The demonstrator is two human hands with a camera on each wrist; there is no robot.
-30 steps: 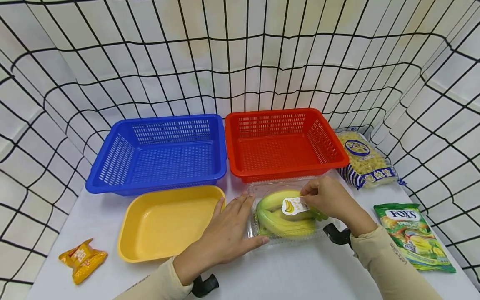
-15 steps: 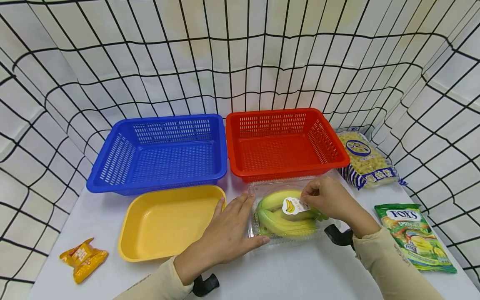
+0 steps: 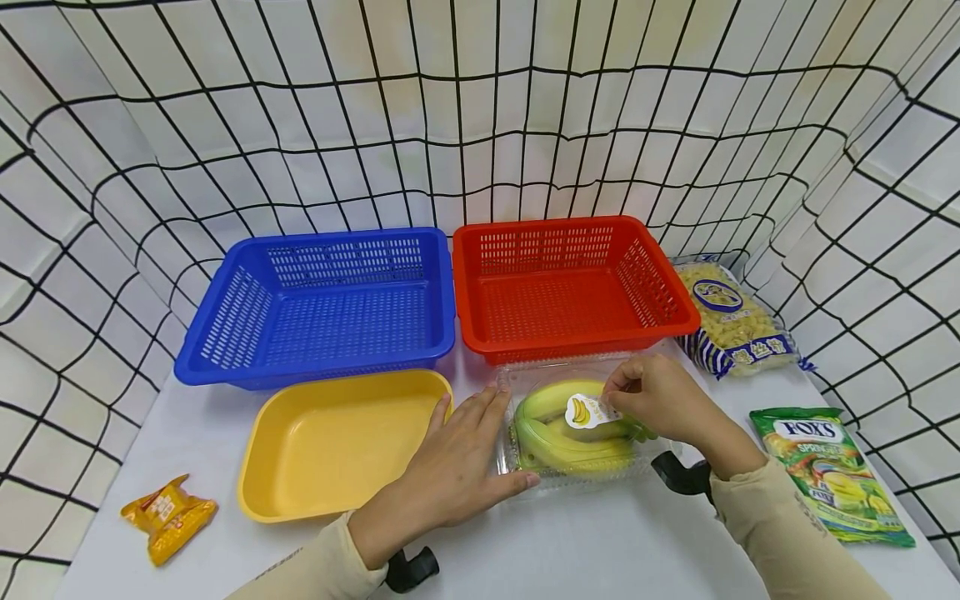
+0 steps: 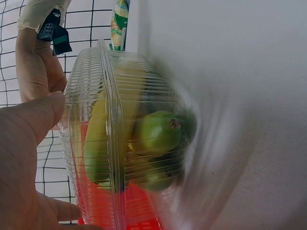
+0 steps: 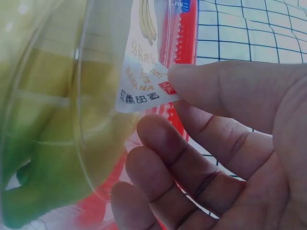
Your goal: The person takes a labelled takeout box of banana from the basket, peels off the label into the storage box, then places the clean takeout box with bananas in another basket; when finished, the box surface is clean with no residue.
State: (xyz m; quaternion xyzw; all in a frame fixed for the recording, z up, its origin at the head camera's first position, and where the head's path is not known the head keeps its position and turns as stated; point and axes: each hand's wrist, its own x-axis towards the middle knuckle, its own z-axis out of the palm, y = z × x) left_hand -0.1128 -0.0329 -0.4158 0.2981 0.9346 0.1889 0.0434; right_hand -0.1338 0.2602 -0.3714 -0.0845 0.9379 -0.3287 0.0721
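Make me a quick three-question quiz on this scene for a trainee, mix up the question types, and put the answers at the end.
1. Fill in the blank: The right hand pinches the ____ between thumb and finger.
2. True or false: In the head view, the green FOX'S packet lies to the left of the yellow tray.
3. Count: How many baskets with slotted sides stand on the white table?

Key:
1. Banana label.
2. False. The orange packet lies there; the FOX'S packet is at the far right.
3. Two: the blue basket and the red basket.
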